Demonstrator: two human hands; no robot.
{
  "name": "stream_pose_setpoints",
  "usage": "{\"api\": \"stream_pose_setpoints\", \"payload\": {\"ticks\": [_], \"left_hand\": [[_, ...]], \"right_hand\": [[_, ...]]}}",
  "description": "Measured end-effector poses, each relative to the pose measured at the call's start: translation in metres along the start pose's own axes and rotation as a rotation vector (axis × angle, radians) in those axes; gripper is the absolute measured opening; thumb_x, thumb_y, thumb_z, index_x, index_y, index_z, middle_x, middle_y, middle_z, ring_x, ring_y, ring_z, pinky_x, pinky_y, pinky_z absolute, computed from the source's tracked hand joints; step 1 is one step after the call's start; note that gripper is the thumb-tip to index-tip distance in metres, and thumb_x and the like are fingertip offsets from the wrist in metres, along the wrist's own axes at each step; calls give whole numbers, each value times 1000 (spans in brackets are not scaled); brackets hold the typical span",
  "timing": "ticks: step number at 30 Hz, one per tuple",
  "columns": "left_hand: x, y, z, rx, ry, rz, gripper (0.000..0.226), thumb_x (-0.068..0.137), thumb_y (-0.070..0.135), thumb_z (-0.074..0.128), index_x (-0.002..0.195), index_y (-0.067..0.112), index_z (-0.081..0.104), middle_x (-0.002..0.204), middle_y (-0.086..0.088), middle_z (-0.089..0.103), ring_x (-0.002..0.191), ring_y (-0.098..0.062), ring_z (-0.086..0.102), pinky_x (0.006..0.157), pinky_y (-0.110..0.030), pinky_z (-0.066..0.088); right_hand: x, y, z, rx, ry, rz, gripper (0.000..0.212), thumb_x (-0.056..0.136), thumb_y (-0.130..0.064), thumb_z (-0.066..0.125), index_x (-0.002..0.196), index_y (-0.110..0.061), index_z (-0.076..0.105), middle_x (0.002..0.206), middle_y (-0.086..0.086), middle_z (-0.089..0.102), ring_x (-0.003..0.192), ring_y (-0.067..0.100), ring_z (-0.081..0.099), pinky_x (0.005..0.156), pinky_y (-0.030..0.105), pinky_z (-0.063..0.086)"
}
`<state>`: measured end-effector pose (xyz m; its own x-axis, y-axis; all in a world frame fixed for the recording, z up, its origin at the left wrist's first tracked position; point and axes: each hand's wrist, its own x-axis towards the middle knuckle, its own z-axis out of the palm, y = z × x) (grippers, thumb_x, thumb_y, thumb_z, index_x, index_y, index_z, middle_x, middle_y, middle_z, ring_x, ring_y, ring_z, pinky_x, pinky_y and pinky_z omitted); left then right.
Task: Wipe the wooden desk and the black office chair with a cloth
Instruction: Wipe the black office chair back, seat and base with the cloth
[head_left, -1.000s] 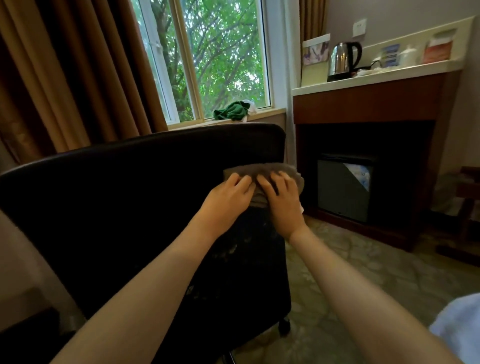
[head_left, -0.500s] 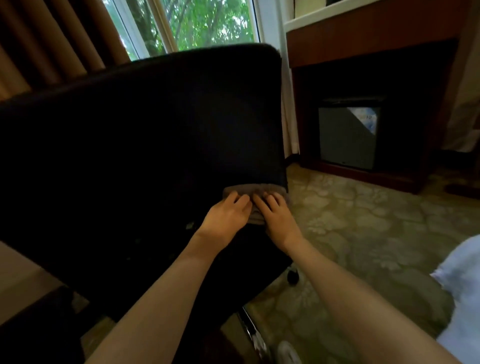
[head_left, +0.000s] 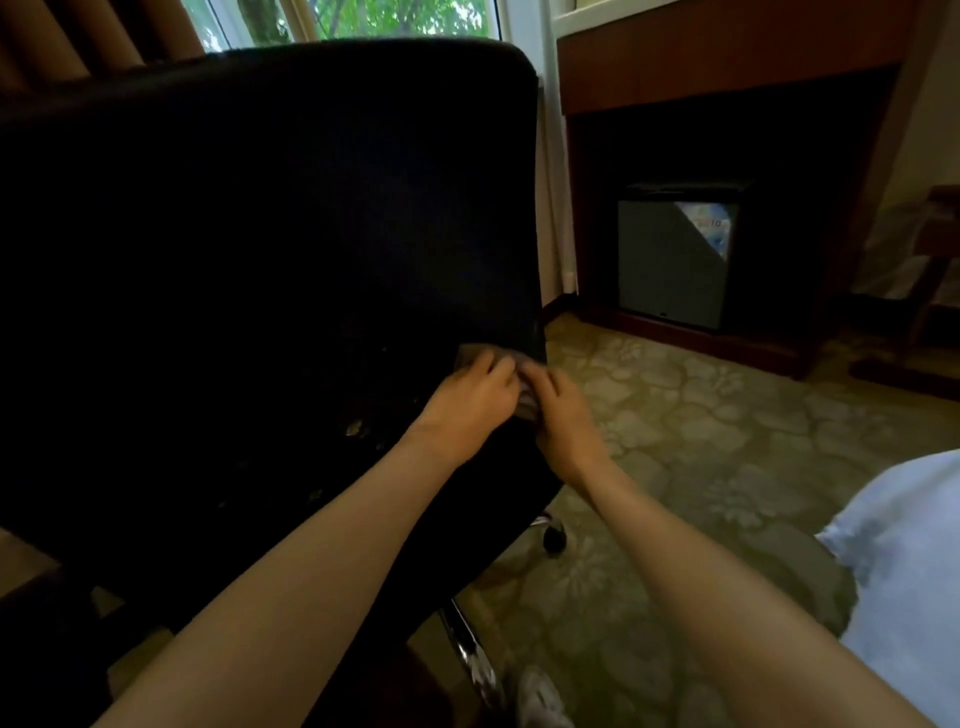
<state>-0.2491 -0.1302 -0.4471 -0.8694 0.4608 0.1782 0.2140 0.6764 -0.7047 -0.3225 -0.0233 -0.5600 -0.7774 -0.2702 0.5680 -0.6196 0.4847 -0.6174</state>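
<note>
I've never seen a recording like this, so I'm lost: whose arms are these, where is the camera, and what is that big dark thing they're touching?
No machine here: these are a person's two bare arms. The single camera sits on their head, looking forward and down. The left hand and right hand rest together on a grey cloth against the back of a black office chair. Whether the fingers grip or only press is too blurred to tell. Below lies patterned carpet; behind are a window and a wooden cabinet.
</note>
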Motion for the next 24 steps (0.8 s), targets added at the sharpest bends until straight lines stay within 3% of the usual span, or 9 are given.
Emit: {"api": "stream_pose_setpoints", "payload": {"ticks": [1, 4, 6, 8, 12, 15, 19, 24], "left_hand": [[11, -2, -6, -4, 42, -13, 40, 76, 19, 69, 115, 18, 63, 114, 0, 59, 103, -14, 57, 75, -17, 49], [52, -4, -11, -42, 4, -18, 43, 92, 5, 45, 135, 7, 39, 139, -11, 37, 124, -25, 40, 94, -26, 43], [73, -8, -16, -38, 12, -66, 47, 92, 3, 46, 138, 4, 34, 142, -13, 32, 127, -26, 36, 96, -29, 41], [79, -8, -1, -3, 12, -3, 49, 90, 4, 50, 137, 3, 35, 139, -12, 37, 124, -25, 40, 96, -29, 42], [64, 2, 29, 128, 71, 120, 47, 78, 16, 66, 124, 12, 58, 119, -1, 58, 109, -15, 57, 90, -21, 47], [57, 17, 51, 71, -66, 198, 49, 91, 5, 46, 138, 0, 35, 137, -11, 39, 125, -25, 41, 102, -29, 38], [44, 35, 71, 30, -199, 232, 49, 93, 1, 42, 140, -1, 29, 139, -15, 32, 126, -29, 34, 106, -33, 35], [25, 55, 87, -24, -455, 271, 42, 94, 5, 45, 135, 3, 41, 139, -13, 34, 127, -34, 35, 106, -38, 38]], "right_hand": [[10, 1, -9, -5, 85, 17, 59, 78, 9, 55, 135, -1, 44, 127, 21, 48, 114, 34, 50, 97, 42, 45], [39, 10, -29, -47, 237, 36, 48, 81, -1, 48, 129, 4, 47, 121, 23, 53, 108, 37, 53, 95, 44, 45], [57, 24, -29, -62, 227, 84, 47, 84, 1, 47, 131, 2, 46, 125, 21, 51, 112, 35, 51, 97, 47, 43], [68, 35, -20, -33, 198, 141, 48, 88, 2, 47, 135, 0, 44, 132, 19, 49, 120, 32, 48, 103, 43, 39], [48, 42, 13, 62, 164, 246, 54, 88, 8, 47, 141, -2, 37, 145, 14, 40, 135, 24, 36, 110, 26, 26], [26, 55, 35, -2, 184, 228, 51, 90, 10, 45, 140, 2, 38, 142, 19, 42, 134, 28, 39, 111, 30, 29], [-1, 63, 45, -86, -64, 250, 50, 93, 6, 43, 142, 1, 34, 145, 18, 38, 134, 28, 38, 110, 30, 30], [-32, 54, 54, -204, -511, 229, 47, 89, -1, 47, 136, -4, 42, 130, 17, 49, 113, 35, 54, 91, 35, 42]]}}
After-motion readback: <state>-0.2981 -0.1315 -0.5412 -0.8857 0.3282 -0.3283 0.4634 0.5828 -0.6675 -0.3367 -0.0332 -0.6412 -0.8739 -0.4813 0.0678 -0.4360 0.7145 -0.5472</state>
